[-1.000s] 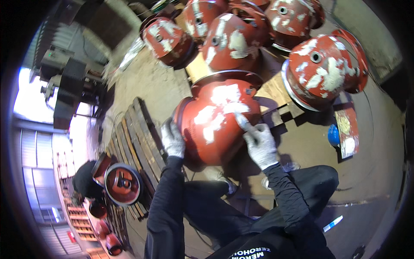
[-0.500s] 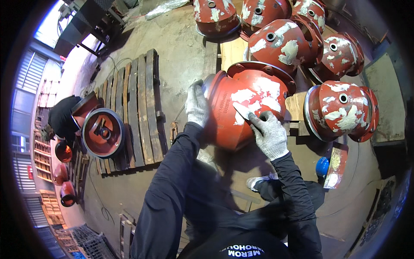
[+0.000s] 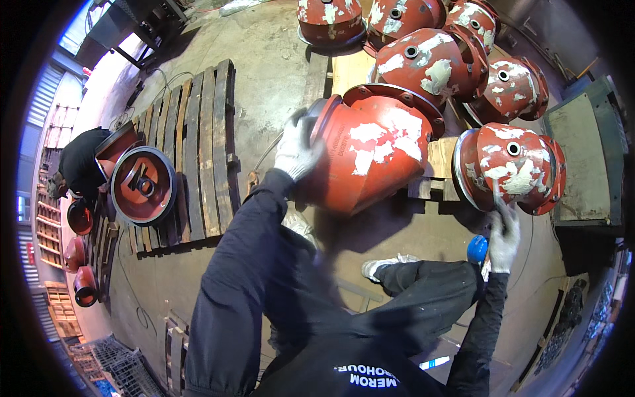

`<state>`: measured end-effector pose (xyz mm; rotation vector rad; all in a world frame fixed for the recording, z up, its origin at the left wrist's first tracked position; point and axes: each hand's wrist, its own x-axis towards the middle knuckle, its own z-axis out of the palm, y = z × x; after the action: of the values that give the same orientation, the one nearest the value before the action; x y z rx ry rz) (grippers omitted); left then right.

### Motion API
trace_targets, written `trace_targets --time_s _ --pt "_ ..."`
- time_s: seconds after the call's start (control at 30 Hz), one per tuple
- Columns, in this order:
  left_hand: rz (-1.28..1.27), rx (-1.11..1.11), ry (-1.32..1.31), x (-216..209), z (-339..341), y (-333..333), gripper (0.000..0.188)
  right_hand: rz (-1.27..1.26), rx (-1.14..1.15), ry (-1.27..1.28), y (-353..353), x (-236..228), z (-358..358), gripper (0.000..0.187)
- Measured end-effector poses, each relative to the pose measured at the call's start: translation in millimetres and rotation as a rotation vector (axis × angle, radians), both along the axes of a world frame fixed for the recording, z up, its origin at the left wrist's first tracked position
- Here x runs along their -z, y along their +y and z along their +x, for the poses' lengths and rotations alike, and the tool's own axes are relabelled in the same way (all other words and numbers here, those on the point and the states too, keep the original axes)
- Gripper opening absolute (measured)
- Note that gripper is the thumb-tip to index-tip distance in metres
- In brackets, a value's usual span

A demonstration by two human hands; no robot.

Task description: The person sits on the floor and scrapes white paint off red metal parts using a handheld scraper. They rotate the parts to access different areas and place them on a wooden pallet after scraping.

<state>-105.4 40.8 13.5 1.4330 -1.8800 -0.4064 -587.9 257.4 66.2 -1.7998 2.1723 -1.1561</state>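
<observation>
A red flanged metal housing [image 3: 350, 162] with white filler patches lies tilted before me. My left hand [image 3: 296, 149] wraps its gloved fingers around the rim on the left side. Away to the right, my right hand [image 3: 504, 238] is gloved too, its fingers closed around a putty knife [image 3: 497, 190] that appears as a narrow pale tip pointing upward. That tip overlaps the lower edge of another patched red housing [image 3: 512, 165]; I cannot tell whether they touch. Just left of the right wrist is a blue round can or lid [image 3: 477, 249].
Several patched red housings [image 3: 430, 66] crowd the far right on wooden supports. A slatted pallet [image 3: 198, 152] lies at left, a dark-rimmed housing [image 3: 143, 186] at its edge. Beyond that, a person in black [image 3: 83, 162] bends over. A grey-green panel [image 3: 582, 159] stands at right.
My right hand has left the filler patch on the near housing and swung right and down toward the blue can. My left hand stays on the rim. The view has shifted slightly.
</observation>
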Motion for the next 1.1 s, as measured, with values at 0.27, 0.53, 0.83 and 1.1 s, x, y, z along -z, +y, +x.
trace_targets --time_s 0.27,0.53,0.83,1.1 --pt "-0.034 -0.276 -0.050 23.0 -10.4 31.8 0.048 0.141 0.813 -0.453 203.6 145.2 -158.4 0.038" --pt "-0.006 -0.395 0.056 94.7 52.5 1.0 0.047 0.007 1.084 -0.946 318.6 259.1 -118.3 0.028" --pt "0.008 -0.399 -0.064 124.4 122.5 -26.6 0.064 0.239 1.009 -0.100 322.0 311.4 -177.1 0.037" --pt "-0.022 -0.485 -0.097 107.9 118.1 -26.8 0.064 0.574 0.901 0.269 282.8 267.8 -206.4 0.040"
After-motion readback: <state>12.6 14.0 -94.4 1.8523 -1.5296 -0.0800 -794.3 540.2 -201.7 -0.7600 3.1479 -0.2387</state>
